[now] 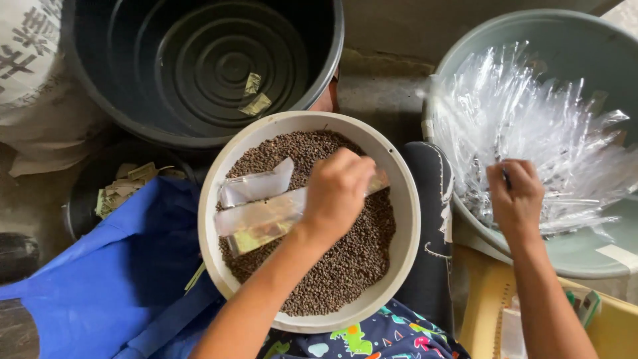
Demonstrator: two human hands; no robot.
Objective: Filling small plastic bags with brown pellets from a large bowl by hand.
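A white bowl (407,219) full of small brown seeds (345,259) rests on my lap. My left hand (337,193) hovers over the seeds, closed on a narrow clear packet (262,223) that lies across the bowl's left side. A second small clear packet (256,186) lies on the seeds beside it. My right hand (515,196) reaches into a grey-green basin (585,259) at the right and pinches one of the many clear plastic sleeves (531,113) piled inside.
A large dark tub (133,100) with two scraps of paper in it stands at the top left. Blue cloth (113,279) lies at the lower left beside a dark container of paper slips (123,186). A white sack (26,73) fills the top-left corner. A yellow stool (485,299) sits under the basin.
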